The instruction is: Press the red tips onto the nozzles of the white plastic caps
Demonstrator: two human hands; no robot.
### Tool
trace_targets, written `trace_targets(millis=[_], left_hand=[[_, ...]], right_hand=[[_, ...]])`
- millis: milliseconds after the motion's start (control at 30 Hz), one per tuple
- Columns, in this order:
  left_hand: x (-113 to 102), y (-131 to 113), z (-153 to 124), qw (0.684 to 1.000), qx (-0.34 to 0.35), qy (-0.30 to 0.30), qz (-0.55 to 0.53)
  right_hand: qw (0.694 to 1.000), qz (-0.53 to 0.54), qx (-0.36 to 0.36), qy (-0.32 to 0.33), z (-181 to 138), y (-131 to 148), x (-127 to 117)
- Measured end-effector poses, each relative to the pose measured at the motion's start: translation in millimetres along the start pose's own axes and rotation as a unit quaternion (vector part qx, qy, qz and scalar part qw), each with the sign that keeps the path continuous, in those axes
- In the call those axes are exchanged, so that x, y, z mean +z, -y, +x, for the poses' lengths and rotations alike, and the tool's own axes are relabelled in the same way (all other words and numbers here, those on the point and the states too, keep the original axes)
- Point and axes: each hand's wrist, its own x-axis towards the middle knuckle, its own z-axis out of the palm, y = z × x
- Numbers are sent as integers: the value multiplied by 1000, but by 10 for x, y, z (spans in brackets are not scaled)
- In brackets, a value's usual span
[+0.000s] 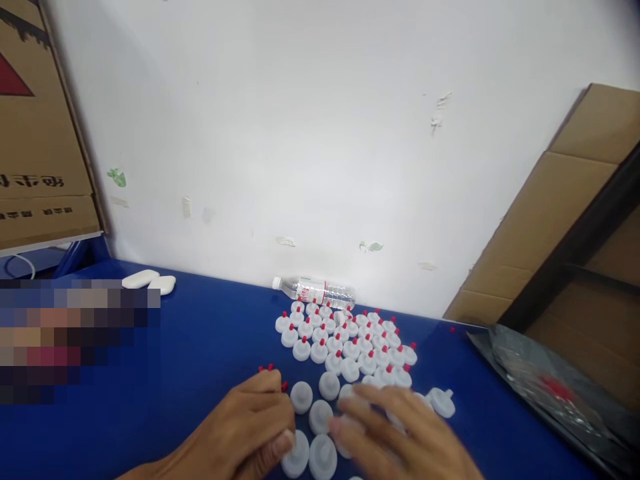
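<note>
My left hand (257, 420) is closed, its fingers curled under and its thumb beside a white nozzle cap (296, 457). What it holds, if anything, is hidden. A few small red tips (271, 367) show just beyond its knuckles. My right hand (400, 427) is blurred, with fingers apart and reaching over several white caps without red tips, partly covering them. Between the hands are more bare caps, one of them a white cap (321, 417). Farther back stand many white caps with red tips (319, 351), grouped closely together.
A clear plastic bottle (315, 292) lies against the white wall (320, 133). At the right are a grey plastic bag (555, 393) and cardboard (540, 213). Two white objects (161, 285) lie on the blue table (210, 347) at left, near a pixelated patch. A carton (45, 140) stands upper left.
</note>
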Motion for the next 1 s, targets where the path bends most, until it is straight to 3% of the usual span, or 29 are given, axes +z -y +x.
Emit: trace_targets(millis=[33, 133, 233, 333, 667, 1000], left_hand=[[-39, 8, 1, 998, -50, -14, 20], [-121, 96, 36, 998, -54, 16, 23], [-116, 271, 80, 993, -88, 78, 18], [-67, 426, 83, 987, -130, 90, 8], [4, 525, 15, 986, -155, 66, 9], [27, 552, 10, 985, -151, 85, -1]], right_hand=[[999, -17, 31, -4, -29, -123, -52], [979, -70, 189, -8, -191, -495, -162], [938, -111, 324, 57, -390, -773, -177], [905, -80, 394, 137, -538, -913, -121], [885, -40, 415, 207, -643, -924, 2], [902, 23, 375, 214, -527, -861, -73]])
